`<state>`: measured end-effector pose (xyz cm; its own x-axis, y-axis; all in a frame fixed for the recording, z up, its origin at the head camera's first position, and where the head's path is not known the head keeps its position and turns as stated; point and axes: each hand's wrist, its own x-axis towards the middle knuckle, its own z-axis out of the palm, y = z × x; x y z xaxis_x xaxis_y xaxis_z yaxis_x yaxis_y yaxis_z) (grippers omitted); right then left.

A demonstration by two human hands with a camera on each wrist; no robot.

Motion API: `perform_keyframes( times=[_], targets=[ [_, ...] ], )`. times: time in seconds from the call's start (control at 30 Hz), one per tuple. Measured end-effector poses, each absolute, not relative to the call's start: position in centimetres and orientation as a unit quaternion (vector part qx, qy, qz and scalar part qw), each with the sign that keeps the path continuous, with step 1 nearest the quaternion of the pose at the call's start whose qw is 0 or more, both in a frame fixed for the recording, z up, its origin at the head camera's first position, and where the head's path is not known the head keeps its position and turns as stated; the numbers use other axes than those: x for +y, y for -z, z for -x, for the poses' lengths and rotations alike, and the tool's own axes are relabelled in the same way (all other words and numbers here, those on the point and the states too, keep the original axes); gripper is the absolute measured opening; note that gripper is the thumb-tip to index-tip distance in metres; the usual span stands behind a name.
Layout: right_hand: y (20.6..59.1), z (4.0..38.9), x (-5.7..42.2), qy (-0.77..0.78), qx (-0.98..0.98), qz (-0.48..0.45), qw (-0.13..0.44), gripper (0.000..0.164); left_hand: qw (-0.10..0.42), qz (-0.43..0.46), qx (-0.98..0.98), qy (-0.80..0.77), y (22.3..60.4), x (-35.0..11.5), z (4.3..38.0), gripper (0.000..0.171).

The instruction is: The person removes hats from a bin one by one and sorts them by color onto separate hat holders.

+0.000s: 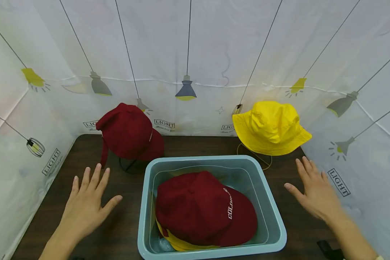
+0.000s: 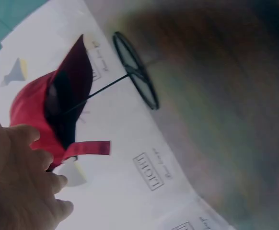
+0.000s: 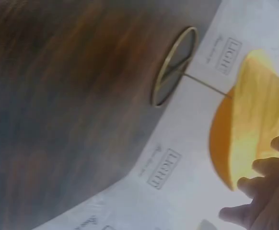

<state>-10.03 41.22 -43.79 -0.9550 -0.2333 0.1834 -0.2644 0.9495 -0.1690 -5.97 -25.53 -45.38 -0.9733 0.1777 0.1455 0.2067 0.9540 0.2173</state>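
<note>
My left hand (image 1: 86,206) is spread with straight fingers over the left side of the table, holding nothing. Beyond its fingertips a dark red baseball cap (image 1: 126,131) hangs on a black wire stand (image 2: 135,72), its strap dangling. On the right, my right hand (image 1: 318,191) has its fingers extended and holds nothing. A yellow bucket hat (image 1: 273,126) sits on a gold wire stand (image 3: 175,67) just ahead of it. Between the hands, a light blue plastic bin (image 1: 143,213) contains another dark red cap (image 1: 204,209) lying on top of something yellow (image 1: 182,245).
The dark wood table (image 1: 120,231) is backed by a white sheet (image 1: 208,43) printed with hanging lamps, which also rises on both sides. A small black object (image 1: 329,250) lies by the right forearm.
</note>
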Motion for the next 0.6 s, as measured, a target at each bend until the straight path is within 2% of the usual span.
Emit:
perform_keyframes(
  times=[0.2,0.6],
  targets=[
    [41.5,9.7,40.1,-0.088,-0.982,-0.136,0.095,0.094,0.078,0.107,-0.984,0.120,44.3,-25.2,5.7,0.094],
    [38.4,9.4,37.5,-0.096,-0.973,-0.168,0.123,0.097,0.143,0.154,-0.969,0.132,42.6,-23.6,5.2,0.093]
  ],
)
